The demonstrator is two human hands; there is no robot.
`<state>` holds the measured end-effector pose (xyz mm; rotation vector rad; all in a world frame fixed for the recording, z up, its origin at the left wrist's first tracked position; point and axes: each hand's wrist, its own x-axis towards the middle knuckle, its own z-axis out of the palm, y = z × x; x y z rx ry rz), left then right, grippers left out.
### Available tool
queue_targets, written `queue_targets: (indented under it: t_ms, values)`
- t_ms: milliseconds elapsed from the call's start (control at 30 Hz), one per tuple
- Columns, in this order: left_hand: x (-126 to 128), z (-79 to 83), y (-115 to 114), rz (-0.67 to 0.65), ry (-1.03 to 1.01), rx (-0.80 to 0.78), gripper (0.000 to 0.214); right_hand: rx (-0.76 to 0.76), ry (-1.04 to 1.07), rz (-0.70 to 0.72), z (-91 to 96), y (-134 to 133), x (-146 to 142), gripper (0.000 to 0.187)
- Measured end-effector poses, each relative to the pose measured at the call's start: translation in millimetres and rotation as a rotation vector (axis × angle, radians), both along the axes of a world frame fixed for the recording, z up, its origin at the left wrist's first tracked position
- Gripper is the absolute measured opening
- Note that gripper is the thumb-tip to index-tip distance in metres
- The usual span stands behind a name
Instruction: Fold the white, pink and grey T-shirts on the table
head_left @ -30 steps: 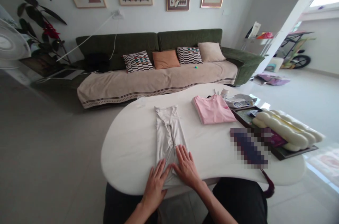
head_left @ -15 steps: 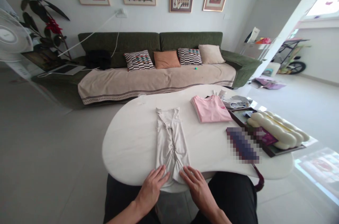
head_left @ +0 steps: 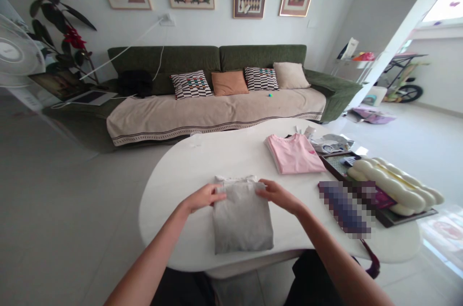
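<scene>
A light grey sleeveless top point(head_left: 243, 217) is folded in half over the near part of the white table point(head_left: 173, 219). Its hem edge is up by the neck end, where a strip of the layer beneath shows. My left hand point(head_left: 206, 197) pinches the left corner of that edge between thumb and fingers. On the opposite corner my right hand point(head_left: 273, 193) grips the cloth the same way. To the right of the top, a folded pink shirt point(head_left: 296, 154) lies farther back.
On the table's right stand a dark tray point(head_left: 394, 219) with a cream puffy item point(head_left: 394, 185) on it, a blurred-out dark item point(head_left: 343, 207) with a strap, and a crumpled plastic package point(head_left: 333, 143). A green sofa point(head_left: 173, 65) stands beyond the table.
The top lay long and flat with my open hands on its near end. That end is now folded away from me over the rest, and both hands have moved forward, gripping its corners.
</scene>
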<state>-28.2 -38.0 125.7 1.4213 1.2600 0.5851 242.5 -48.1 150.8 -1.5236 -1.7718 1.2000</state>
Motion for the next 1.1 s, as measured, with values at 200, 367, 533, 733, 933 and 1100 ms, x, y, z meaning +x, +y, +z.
queue_targets:
  t_ms: [200, 367, 533, 733, 933, 1100]
  values:
    - [26.2, -66.8, 47.1, 0.361, 0.047, 0.110, 0.011, 0.068, -0.174, -0.257, -67.8, 47.0, -34.7, 0.011]
    - [26.0, -80.4, 47.1, 0.459, 0.112, 0.309, 0.015, 0.187, -0.286, -0.360, -84.6, 40.1, -37.9, 0.025]
    - [33.0, -82.7, 46.0, 0.512, 0.262, 0.447, 0.036, 0.336, -0.385, -0.405, -82.6, 31.9, -54.9, 0.048]
    - [47.8, -117.7, 28.5, 0.275, 0.573, 0.689, 0.050, 0.409, -0.659, -0.017, -106.4, 2.4, -87.0, 0.052]
    - [43.3, -96.4, 23.4, 0.427, 0.615, 0.513, 0.056, 0.332, -0.626, -0.067, -101.6, -13.1, -88.8, 0.049]
    - [27.7, -77.2, -15.2, 0.318, 0.597, 0.219, 0.031, 0.390, -0.362, -0.316, -118.6, -47.4, -99.8, 0.054]
